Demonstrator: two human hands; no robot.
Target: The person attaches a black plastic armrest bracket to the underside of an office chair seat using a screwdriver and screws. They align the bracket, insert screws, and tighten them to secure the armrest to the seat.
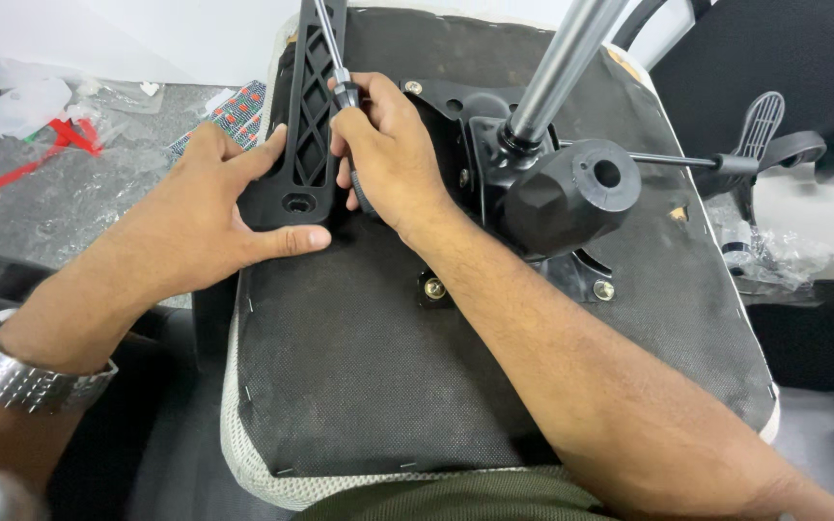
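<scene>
Upturned chair seat [359,386] lies across the person's lap, underside up. Armrest bracket [307,125] lies on the seat's left edge, running away from the person. Left hand [209,217] rests against the bracket's left side and near end. Right hand [388,154] sits just right of the bracket, wrapped around a screwdriver [342,87] whose shaft rises beside the bracket. Right of that hand, the seat mechanism [552,193] is mounted on the seat; a gas cylinder [562,63] rises from it. A lever [716,162] extends right. Plastic wrapping [41,106] lies far left, on the floor.
</scene>
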